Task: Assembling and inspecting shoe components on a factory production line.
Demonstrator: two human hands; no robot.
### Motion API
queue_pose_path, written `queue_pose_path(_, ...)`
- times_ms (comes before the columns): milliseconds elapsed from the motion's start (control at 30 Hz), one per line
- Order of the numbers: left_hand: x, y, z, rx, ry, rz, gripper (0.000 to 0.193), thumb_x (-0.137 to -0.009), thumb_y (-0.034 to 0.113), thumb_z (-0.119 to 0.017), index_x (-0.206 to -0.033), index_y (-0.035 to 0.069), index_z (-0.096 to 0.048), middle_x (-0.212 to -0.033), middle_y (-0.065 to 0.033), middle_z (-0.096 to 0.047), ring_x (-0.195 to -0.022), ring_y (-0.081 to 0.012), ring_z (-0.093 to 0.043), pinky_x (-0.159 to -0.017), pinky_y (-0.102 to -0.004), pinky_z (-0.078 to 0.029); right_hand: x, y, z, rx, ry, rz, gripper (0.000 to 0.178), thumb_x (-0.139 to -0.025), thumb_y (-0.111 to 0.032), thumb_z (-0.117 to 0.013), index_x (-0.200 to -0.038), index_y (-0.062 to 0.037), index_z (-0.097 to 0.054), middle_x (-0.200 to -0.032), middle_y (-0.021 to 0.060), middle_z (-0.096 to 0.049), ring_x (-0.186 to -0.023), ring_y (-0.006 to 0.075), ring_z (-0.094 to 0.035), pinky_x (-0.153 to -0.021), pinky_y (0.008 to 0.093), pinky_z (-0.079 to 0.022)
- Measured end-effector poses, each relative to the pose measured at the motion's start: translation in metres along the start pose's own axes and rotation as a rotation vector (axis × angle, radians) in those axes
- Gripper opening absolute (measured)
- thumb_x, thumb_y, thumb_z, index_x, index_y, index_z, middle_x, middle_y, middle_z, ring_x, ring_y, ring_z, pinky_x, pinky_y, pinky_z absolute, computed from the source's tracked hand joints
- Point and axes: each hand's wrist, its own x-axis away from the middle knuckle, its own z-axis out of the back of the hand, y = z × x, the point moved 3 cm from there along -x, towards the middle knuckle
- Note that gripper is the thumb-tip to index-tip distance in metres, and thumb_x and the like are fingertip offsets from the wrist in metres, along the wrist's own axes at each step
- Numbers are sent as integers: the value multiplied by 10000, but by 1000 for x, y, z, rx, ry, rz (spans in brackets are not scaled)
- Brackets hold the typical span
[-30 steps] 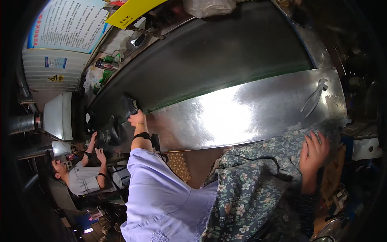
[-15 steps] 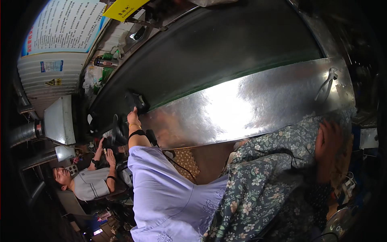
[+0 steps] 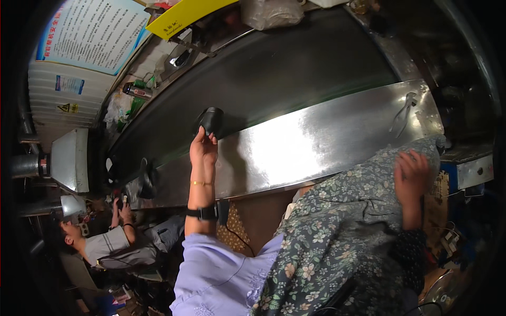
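Note:
My left hand (image 3: 203,149) reaches out over the table with its fingers closed on a black shoe (image 3: 212,120). The shoe is held where the dark belt (image 3: 295,63) meets the shiny metal tabletop (image 3: 232,168); its far side is hidden. At the right end of the tabletop, my right hand (image 3: 412,176) lies with fingers apart on a dark flowered cloth (image 3: 337,221), and nothing shows in its grip. Beyond that hand, pincers (image 3: 405,113) rest on the metal.
Another black shoe (image 3: 145,181) stands at the tabletop's left end. Near it a co-worker (image 3: 113,239) sits, hands raised. A bottle (image 3: 138,91) and plastic bags line the belt's far side. A yellow panel (image 3: 179,21) and a wrapped bundle (image 3: 271,13) sit at the back.
My left hand has brought the black shoe right and a little up in the picture, away from the belt's left end. The right hand stays on the cloth. The view has shifted somewhat.

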Motion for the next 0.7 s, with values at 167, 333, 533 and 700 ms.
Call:
queue_pose_path(167,141,-18,-102,379,-488,352,165,-962,179,-652,-974,14,-641,-879,-107,-703,-691,-168,-681,-646,-263,-594,-36,-42,30,-528,-88,61,441,-842,-144,-710,-1263,-45,-619,-1336,138,-602,-1231,344,-551,-1080,490,-388)
queue_pose_path(333,310,-85,-177,386,-925,893,281,-996,195,-584,-1146,-37,-635,-1118,-166,-695,-873,-184,-717,-665,-238,-631,-64,-92,95,-735,307,261,1208,-659,-343,-900,-1558,-57,-145,-1577,278,-223,-1413,470,-309,-1157,535,-278)
queue_pose_path(533,406,-81,-215,168,-2283,-495,378,-872,182,-742,-1146,-49,-621,-1139,-225,-632,-1018,-322,-616,-851,-375,-492,12,-26,155,-1259,523,-286,760,-882,-301,-771,-1430,34,-366,-1334,130,-528,-1189,199,-546,-1031,339,-435)
queue_pose_path(700,393,-222,-244,-714,-1647,-339,694,-823,144,-781,-1419,-11,-460,-1515,-185,-394,-1432,-305,-348,-1164,-388,-283,62,-8,102,-1222,339,-552,536,-1008,-281,-605,-1408,36,-438,-1277,108,-573,-1141,167,-539,-989,323,-430)
